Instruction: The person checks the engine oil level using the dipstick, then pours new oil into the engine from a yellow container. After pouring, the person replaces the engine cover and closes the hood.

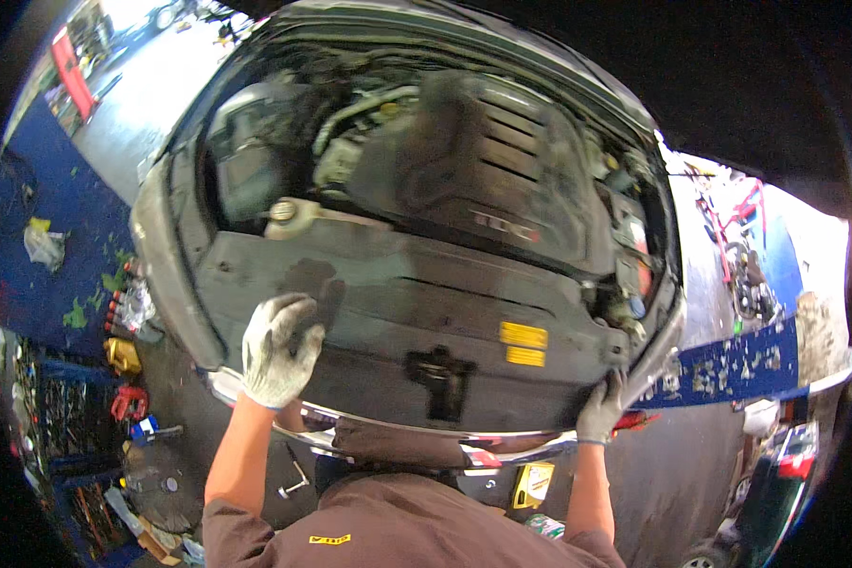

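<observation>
Radiator cover panel (pixel 417 312), a broad slab of dull black plastic, spans the near edge of the open engine bay (pixel 426 151), lying flat between the engine and the car's front rim. Its surface is matte and dusty, with shallow moulded ridges running left to right, a darker smudged patch near its left end, two small yellow rectangular stickers (pixel 523 344) right of centre and a dark latch cut-out (pixel 440 379) at the near middle.

Left hand (pixel 279 346), in a knitted grey-white work glove with a nubbly weave, lies palm-down on the panel's near-left part, fingers spread and flat rather than closed around anything. Right hand (pixel 601 409), in a similar glove, curls its fingers over the panel's near-right corner at the car's rim, a narrow grip on that edge.

Beyond the panel sits the engine cover (pixel 502 161), dark ribbed plastic with slatted grooves, and to its left a round pale cap (pixel 282 210) on a whitish reservoir. A curved chrome strip (pixel 502 452) edges the car's front just below the panel.

On the blue-painted floor (pixel 38 189) to the left lie a crumpled pale plastic bag (pixel 43 244), a yellow container (pixel 121 355) and a red tool (pixel 129 401). A small yellow box (pixel 534 483) sits on the grey ground near the person's brown shirt (pixel 398 530).
</observation>
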